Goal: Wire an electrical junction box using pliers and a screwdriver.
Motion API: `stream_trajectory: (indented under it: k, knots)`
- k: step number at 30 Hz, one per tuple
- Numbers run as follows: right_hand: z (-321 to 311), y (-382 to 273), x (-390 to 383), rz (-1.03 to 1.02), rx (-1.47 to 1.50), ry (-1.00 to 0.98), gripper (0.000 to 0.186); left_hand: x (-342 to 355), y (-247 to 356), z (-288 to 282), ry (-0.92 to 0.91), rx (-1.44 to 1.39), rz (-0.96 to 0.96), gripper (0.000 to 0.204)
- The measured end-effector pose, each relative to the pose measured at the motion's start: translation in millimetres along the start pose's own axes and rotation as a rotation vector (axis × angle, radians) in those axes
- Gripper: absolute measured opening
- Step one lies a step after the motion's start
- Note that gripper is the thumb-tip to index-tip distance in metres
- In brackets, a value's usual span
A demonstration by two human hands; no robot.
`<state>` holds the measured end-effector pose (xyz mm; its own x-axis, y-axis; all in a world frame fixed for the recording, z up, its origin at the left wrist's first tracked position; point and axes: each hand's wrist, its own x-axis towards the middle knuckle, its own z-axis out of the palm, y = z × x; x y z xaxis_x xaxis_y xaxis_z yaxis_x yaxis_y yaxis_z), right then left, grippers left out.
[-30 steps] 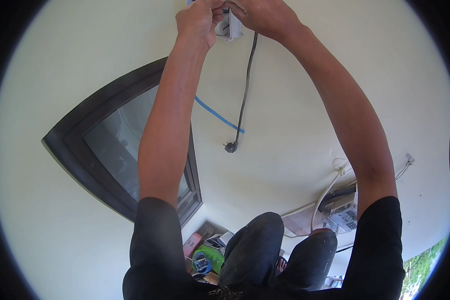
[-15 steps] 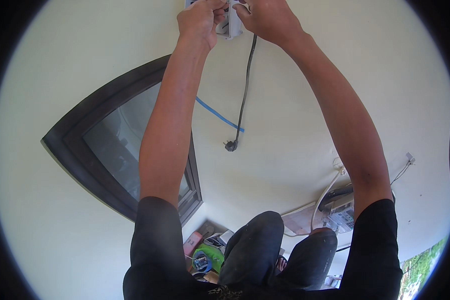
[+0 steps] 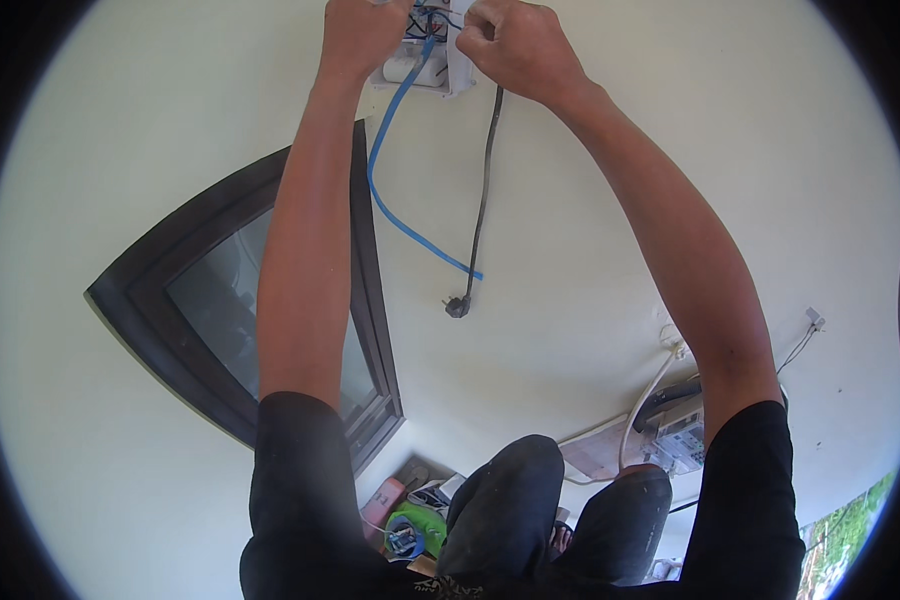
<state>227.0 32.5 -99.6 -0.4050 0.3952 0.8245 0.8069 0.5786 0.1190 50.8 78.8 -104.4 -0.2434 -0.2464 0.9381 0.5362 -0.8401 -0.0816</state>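
Note:
At the top edge of the view a white open electrical box [image 3: 458, 72] is fixed to the wall. Several thin wires [image 3: 429, 20], blue, red and dark, crowd its inside. My left hand [image 3: 365, 38] is at the box's left side, fingers curled and partly cut off by the picture's edge. Against the right side, my right hand [image 3: 522, 48] has its fingers bent tightly together; what they pinch is hidden. A blue conduit [image 3: 374, 172] runs out of the box and hangs in a curve. Beside it a black power cable [image 3: 487, 180] hangs down to a plug [image 3: 457, 306].
A dark-framed window [image 3: 370, 250] is behind my left arm. Lower right on the wall are an electricity meter [image 3: 682, 432] and a pale cable [image 3: 642, 410]. Below, near my knees, lie a green bag [image 3: 425, 522], a blue roll [image 3: 402, 540] and a pink object [image 3: 382, 500].
Both hands have drawn apart, the left one moving further left, uncovering the wires and the blue conduit's upper part. In the view the box, cable and plug sit slightly lower and further left.

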Motion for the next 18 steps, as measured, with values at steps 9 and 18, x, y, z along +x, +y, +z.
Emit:
stream_trajectory:
  k: [9,18]
  knots:
    - [-27,4,14,-0.121,-0.087,0.242,0.017,12,29,-2,-0.551,-0.049,-0.293,0.020]
    - [-23,20,36,-0.376,-0.326,0.023,0.020,8,21,7,-0.607,-0.090,-0.374,0.021]
